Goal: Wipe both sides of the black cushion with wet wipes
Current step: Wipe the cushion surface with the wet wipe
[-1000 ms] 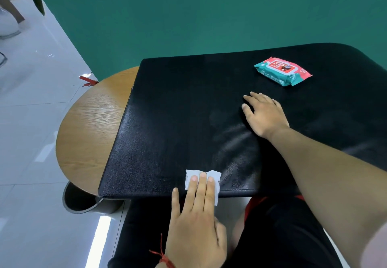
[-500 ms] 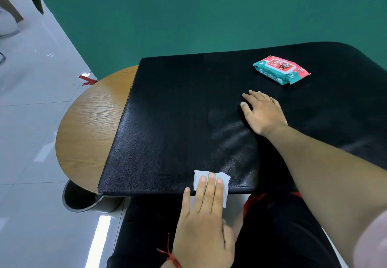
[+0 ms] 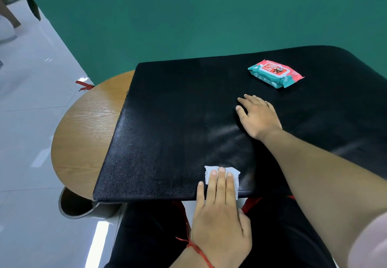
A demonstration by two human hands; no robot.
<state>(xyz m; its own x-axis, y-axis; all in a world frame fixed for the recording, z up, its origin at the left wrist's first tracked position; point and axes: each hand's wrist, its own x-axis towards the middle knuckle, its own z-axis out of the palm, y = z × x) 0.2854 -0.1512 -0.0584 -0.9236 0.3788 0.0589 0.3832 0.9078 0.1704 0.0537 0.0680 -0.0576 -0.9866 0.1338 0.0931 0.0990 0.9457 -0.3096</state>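
As the left hand (image 3: 219, 215) slides along the near edge, it has carried the white wet wipe (image 3: 235, 174) a little toward 3 o'clock from where it was a second ago. Its fingers are straight and flat, pressing the wipe down without gripping it. The black cushion (image 3: 178, 131) lies flat across a round wooden table (image 3: 83, 129), with its 6 o'clock edge overhanging the person's lap. The right hand (image 3: 258, 117) has stayed put near the cushion's centre, open and palm down, seemingly steadying it. Faint sheen streaks between the hands suggest that area is already damp, so the top side looks only partly wiped and the underside probably not begun. A teal and red pack of wipes (image 3: 275, 73) sits on the cushion at 1 o'clock and would need moving before that corner is wiped or the cushion is turned. Bare tabletop shows at 9 o'clock, and a round bin (image 3: 73, 205) stands on the floor at 7 o'clock.
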